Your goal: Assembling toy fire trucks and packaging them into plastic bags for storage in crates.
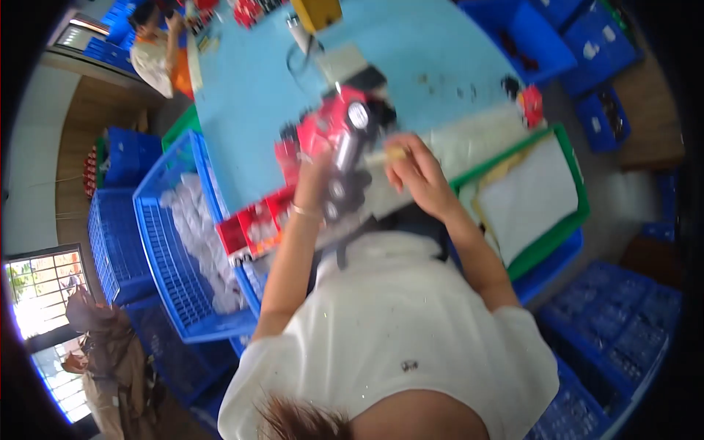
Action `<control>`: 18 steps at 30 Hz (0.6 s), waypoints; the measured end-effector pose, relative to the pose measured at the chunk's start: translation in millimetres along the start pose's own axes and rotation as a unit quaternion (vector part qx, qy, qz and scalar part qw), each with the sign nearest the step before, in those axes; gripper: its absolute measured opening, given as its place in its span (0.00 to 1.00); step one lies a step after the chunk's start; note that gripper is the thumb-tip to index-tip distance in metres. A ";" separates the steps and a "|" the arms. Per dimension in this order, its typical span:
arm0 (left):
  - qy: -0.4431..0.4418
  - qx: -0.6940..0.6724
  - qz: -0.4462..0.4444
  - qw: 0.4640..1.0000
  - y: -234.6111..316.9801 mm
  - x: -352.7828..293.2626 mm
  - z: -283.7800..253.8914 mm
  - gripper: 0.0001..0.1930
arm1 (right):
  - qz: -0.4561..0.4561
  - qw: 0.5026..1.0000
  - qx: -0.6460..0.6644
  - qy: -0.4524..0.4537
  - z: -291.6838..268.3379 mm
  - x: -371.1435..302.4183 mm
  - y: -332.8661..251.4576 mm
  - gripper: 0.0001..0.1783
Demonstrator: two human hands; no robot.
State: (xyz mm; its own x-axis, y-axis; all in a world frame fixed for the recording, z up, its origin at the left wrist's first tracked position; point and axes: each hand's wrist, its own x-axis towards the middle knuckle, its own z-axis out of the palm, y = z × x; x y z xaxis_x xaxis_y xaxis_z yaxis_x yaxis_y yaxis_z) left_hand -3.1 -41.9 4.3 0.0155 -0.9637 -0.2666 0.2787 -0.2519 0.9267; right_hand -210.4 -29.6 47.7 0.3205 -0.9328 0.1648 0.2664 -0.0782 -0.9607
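A red toy vehicle (pixel 323 126), smeared by motion, is tilted over the near side of the light-blue table. It shows a black wheel with a pale hub (pixel 358 115) and a silvery cylinder-shaped part (pixel 347 150). My left hand (pixel 315 180) is closed on its near left side; its fingertips are blurred. Dark grey wheels (pixel 336 196) show just right of that hand. To the right of the vehicle, my right hand (pixel 419 174) pinches a small yellowish piece (pixel 394 155), too blurred to name, between thumb and fingers.
A red compartment tray (pixel 233 233) is left of my left forearm, beside a blue crate (pixel 158 242) of clear bags. On the right is a green-rimmed tray (pixel 579 183). Another red toy (pixel 531 105) sits at the table's right edge. A co-worker (pixel 155 59) is far left.
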 end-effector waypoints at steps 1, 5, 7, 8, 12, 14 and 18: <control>-0.051 -0.070 -0.054 0.995 8.9 2.8 4.5 0.21 | 0.018 1.000 -0.011 -0.023 0.5 10.2 1.3 0.10; -0.076 -0.178 -0.134 0.972 3.2 -9.4 14.3 0.21 | -0.044 0.992 -0.120 0.015 6.8 15.1 10.6 0.09; -0.060 -0.197 -0.147 0.967 -2.8 -21.4 17.1 0.21 | -0.063 0.987 -0.144 0.027 13.3 9.1 12.1 0.08; -0.049 -0.192 -0.157 0.968 -3.7 -24.5 19.1 0.22 | -0.090 0.980 -0.171 0.039 15.6 7.8 12.1 0.08; -0.038 -0.205 -0.172 0.963 -11.4 -30.2 28.7 0.22 | -0.196 0.934 -0.284 0.088 22.0 2.7 26.6 0.08; -0.057 -0.253 -0.155 0.953 -15.0 -29.6 32.5 0.23 | -0.234 0.909 -0.326 0.107 21.8 1.3 35.7 0.08; -0.025 -0.246 -0.154 0.957 -19.2 -20.1 29.9 0.23 | -0.286 0.887 -0.335 0.137 20.5 5.8 42.9 0.14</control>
State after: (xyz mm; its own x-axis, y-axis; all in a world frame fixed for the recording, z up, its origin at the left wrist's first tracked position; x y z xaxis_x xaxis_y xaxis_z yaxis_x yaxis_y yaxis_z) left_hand -37.5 -20.3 -0.2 -0.1826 -0.8569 -0.4820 0.6805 -0.4640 0.5671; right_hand -178.5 -31.2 12.0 0.0499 -0.7171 0.6952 -0.3159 -0.6717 -0.6701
